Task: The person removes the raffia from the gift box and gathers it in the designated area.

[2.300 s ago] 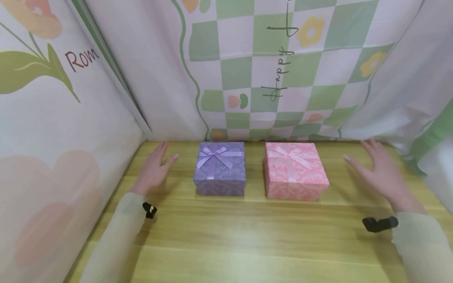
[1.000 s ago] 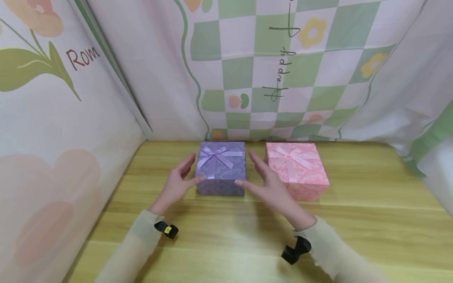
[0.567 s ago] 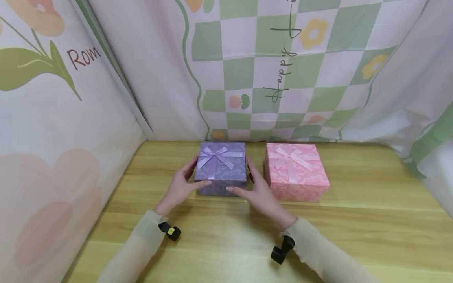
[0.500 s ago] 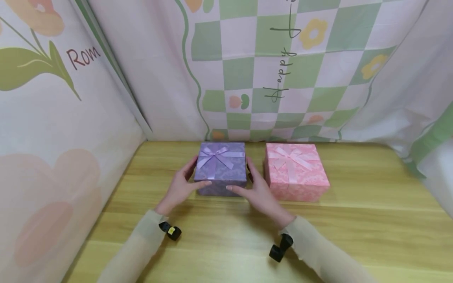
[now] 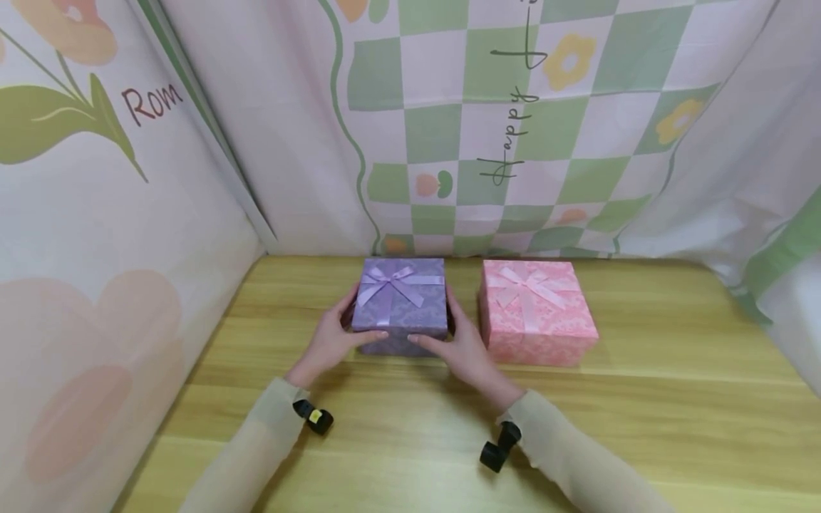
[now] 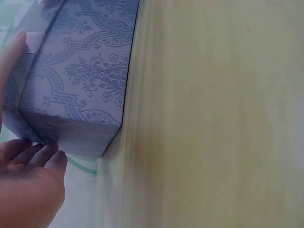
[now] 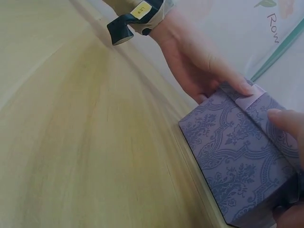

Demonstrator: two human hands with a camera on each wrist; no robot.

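A purple gift box [image 5: 420,313] with a lilac ribbon bow on its lid sits on the wooden table. My left hand [image 5: 332,340] grips its left front corner, thumb on the front and fingers at the left side. Around the right front corner is my right hand [image 5: 467,349], its thumb also on the front face. In the left wrist view, the left fingertips [image 6: 57,164] bend in against the lid's lower edge. The right wrist view shows the left thumb [image 7: 235,83] over the ribbon; most of the right hand is cut off there.
Just right of the right hand stands a pink gift box [image 5: 561,313] with a pink bow. A checked curtain [image 5: 487,128] hangs behind the table [image 5: 410,442], and a flower-print cloth [image 5: 128,235] borders its left side.
Both hands came in from the sides to the purple box and took hold of it. Over the last half second the thumbs slid slightly closer together. Neither box has visibly moved.
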